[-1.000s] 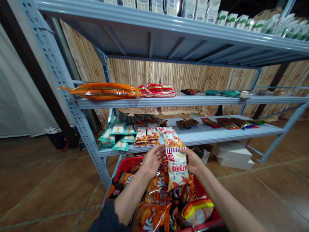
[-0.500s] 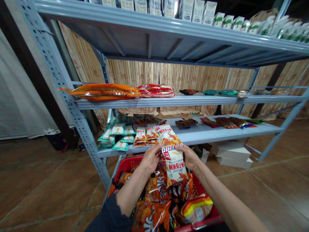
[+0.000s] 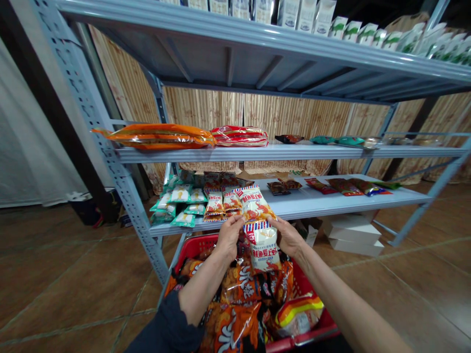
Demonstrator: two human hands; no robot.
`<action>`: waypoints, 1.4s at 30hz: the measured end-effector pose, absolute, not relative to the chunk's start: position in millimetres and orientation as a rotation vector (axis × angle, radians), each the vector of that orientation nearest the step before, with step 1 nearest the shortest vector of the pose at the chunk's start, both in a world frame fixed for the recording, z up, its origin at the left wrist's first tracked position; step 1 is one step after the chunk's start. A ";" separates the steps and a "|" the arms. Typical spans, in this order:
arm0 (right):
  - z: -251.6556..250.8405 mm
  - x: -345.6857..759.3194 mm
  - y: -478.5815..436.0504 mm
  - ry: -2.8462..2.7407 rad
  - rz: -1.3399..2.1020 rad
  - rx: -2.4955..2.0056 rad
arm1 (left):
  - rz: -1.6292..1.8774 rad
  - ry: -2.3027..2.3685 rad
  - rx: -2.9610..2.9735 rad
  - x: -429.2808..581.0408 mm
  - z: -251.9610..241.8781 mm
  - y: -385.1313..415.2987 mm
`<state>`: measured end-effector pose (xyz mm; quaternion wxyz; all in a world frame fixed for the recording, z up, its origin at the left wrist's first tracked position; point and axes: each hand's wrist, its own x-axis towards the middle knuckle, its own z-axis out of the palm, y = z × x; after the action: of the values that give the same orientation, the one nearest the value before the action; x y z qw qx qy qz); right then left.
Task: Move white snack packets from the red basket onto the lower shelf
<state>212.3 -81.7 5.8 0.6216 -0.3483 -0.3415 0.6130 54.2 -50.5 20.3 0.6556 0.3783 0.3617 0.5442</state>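
Observation:
Two joined white snack packs with striped edges are held between my hands. The lower pack (image 3: 264, 249) hangs over the red basket (image 3: 304, 274), and the upper pack (image 3: 253, 202) lies at the lower shelf's front edge. My left hand (image 3: 231, 236) pinches the left side where the packs meet. At the right side of that seam, my right hand (image 3: 287, 236) grips with thumb and fingers. Matching small packs (image 3: 214, 202) stand on the lower shelf to the left. Orange snack bags (image 3: 239, 284) fill much of the basket.
Green-and-white packs (image 3: 181, 193) are piled at the lower shelf's left end. Other snack bags (image 3: 344, 186) lie farther right. An orange bag (image 3: 158, 136) rests on the middle shelf (image 3: 235, 155). White boxes (image 3: 353, 236) sit under the rack, whose left post (image 3: 138, 211) stands beside the basket.
Both hands have moved slightly up, and the lower pack has shifted slightly up and left. The upper pack now sits a little higher. My grip looks the same.

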 end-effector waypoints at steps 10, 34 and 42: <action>5.5 215.6 -72.6 -0.741 1.408 -0.824 | 1.237 0.765 0.833 58.8 18.0 -44.4; -6.4 209.6 -57.4 -0.688 1.430 -0.826 | 1.042 0.744 0.963 56.3 -3.0 -46.1; -9.7 221.8 -33.8 -0.559 1.361 -0.896 | 0.856 0.773 0.978 60.1 -0.1 -46.3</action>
<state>221.8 -33.8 -9.7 0.6514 -0.3947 -0.2461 0.5995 60.1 -46.3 -0.1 0.7276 0.4436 0.3508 0.3882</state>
